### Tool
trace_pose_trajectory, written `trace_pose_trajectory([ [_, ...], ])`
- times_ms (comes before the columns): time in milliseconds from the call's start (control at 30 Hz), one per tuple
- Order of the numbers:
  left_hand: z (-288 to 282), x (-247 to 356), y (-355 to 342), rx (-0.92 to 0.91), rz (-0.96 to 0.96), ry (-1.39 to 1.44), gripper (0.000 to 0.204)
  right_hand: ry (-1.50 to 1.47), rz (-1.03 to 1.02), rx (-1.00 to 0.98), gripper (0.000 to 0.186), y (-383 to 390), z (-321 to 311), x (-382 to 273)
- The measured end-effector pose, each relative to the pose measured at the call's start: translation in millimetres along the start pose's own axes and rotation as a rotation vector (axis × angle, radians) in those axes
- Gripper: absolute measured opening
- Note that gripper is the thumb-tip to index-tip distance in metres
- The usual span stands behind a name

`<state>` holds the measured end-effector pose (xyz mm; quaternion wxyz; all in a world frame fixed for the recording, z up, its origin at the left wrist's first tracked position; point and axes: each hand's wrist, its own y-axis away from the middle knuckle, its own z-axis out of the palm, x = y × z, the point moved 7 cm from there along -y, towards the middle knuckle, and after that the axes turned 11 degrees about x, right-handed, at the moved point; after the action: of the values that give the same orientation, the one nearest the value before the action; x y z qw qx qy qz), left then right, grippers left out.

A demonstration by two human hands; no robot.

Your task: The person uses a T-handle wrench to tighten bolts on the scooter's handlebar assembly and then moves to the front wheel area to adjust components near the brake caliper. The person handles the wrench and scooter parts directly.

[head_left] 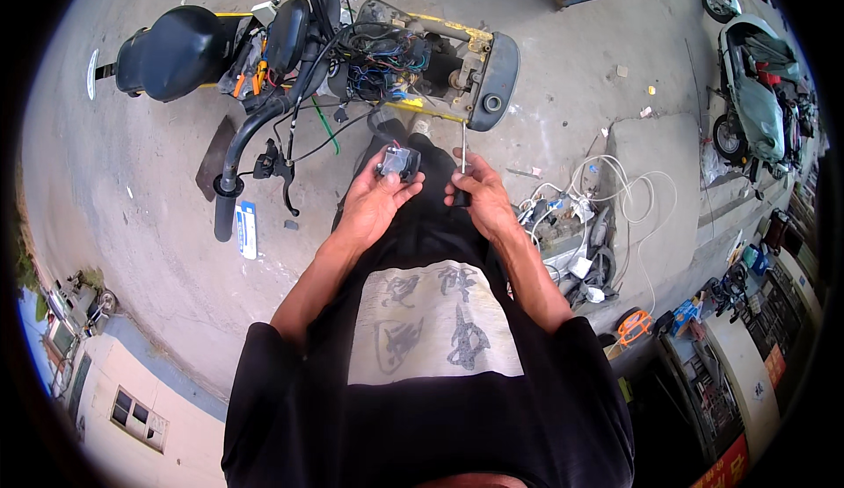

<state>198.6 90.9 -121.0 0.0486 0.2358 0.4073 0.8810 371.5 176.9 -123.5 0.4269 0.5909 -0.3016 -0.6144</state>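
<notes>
Between the thumb and fingers of my left hand [376, 196] is a small dark box-shaped part [401, 163] with a pale top face and a bit of red at its far corner. My right hand [482, 191] is wrapped round the dark handle of a screwdriver [464, 141], its metal shaft pointing away from me. The shaft's far end lies close to the yellow frame of a partly stripped electric scooter [431, 110]; I cannot tell whether they touch. A tangle of coloured wires [387, 61] lies exposed in the scooter's body.
The scooter's handlebar grip [225, 215] and brake lever reach toward me on the left, beside a blue-and-white packet [247, 230] on the ground. Orange-handled tools [257, 79] lie near the black seat [182, 53]. Loose white cable [626, 180] and clutter lie right. Another scooter [754, 92] stands far right.
</notes>
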Motion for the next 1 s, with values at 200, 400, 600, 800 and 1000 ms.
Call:
trace_pose_trajectory([
  [200,19,-17,-25,-0.001,-0.089,0.065,0.059,0.155,-0.180,0.057,0.050,-16,-3,5],
  [400,27,-11,-42,0.156,0.058,0.032,0.060,0.544,-0.248,-0.016,0.047,-21,11,-3],
  [600,31,-18,-53,0.507,0.253,-0.012,0.062,0.735,-0.362,-0.164,0.043,-26,10,-36],
  [800,50,-45,-67,0.707,0.367,0.201,0.068,0.934,-0.568,-0.361,0.039,-30,-6,-78],
  [1000,62,-52,-73,0.767,0.340,0.186,0.053,0.901,-0.716,-0.461,0.042,-18,-13,-86],
])
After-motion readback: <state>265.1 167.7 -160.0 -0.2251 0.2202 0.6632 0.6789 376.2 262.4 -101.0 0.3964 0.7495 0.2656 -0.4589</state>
